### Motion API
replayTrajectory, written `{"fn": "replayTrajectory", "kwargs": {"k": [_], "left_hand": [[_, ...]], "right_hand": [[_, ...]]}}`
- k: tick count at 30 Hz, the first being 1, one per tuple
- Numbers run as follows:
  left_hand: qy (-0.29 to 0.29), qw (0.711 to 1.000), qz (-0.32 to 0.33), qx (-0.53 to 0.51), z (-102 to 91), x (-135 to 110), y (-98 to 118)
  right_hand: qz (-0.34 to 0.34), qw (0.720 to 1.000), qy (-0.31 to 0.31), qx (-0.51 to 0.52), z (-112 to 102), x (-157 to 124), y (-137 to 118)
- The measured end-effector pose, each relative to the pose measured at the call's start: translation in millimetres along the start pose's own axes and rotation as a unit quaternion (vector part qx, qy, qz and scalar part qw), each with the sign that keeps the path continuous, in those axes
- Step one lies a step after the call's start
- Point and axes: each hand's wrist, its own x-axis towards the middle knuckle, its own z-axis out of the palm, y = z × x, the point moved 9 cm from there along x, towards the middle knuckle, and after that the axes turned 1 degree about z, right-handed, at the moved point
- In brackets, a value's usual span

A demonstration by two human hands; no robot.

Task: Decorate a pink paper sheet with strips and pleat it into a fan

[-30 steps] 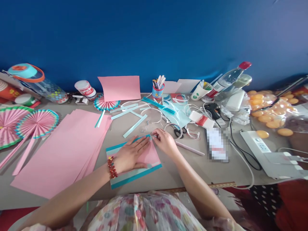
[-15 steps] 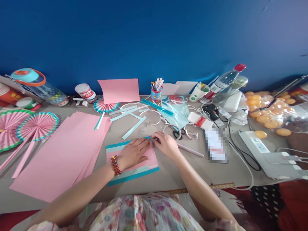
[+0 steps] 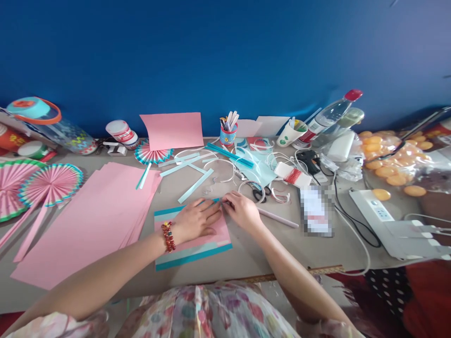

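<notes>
Where the two hands work: at the near edge of the table (image 3: 246,259), over a pink sheet with blue bands (image 3: 221,229) that lies flat and slightly askew in front of the person.
Left hand: the left hand (image 3: 194,220) rests palm down on that sheet, its fingers stretched out and a little spread, tips near the far edge; a red beaded bracelet (image 3: 168,237) circles the wrist.
Right hand: the right hand (image 3: 242,212) is at the sheet's far right corner, fingers curled, thumb and forefinger drawn close together; whether they pinch the paper I cannot tell, as the tips are too small to make out.
Beyond the hands: pale blue strips (image 3: 195,186) scattered loose, darker blue strips (image 3: 229,155) lying farther back, and black-handled scissors (image 3: 260,195) among curled white offcuts.
Beside the right forearm: a pale pink stick (image 3: 280,218), then a phone (image 3: 316,213) with a blurred-out screen.
Left side: a stack of large pink sheets (image 3: 95,220), fanned slightly at one edge; past it, a blue-edged pleated fan (image 3: 52,184) just beside a green-edged one (image 3: 14,188).
Along the blue wall: a pink card (image 3: 172,131) standing behind a small pleated fan (image 3: 153,153), a pen cup (image 3: 228,137), and a red-capped bottle (image 3: 327,116), tilted in this view.
Far right: a white power strip (image 3: 366,211) and orange balls in clear plastic (image 3: 384,150).
</notes>
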Motion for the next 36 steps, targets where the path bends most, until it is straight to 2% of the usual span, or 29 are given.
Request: {"fn": "replayTrajectory", "kwargs": {"k": [11,21,30,36], "left_hand": [[0.009,1.0,-0.018,-0.015,4.2,-5,5],[0.036,0.995,-0.063,-0.064,6.0,-9,-5],[0.031,0.994,-0.07,-0.074,8.2,-11,-6],[0.027,0.995,-0.07,-0.065,9.0,-11,-6]], "right_hand": [[-0.024,0.999,0.011,0.031,-1,-5,-1],[-0.028,0.998,0.02,0.045,-3,-7,1],[-0.05,0.994,0.011,0.1,-4,-12,1],[-0.014,0.995,0.024,0.099,-10,-19,12]]}}
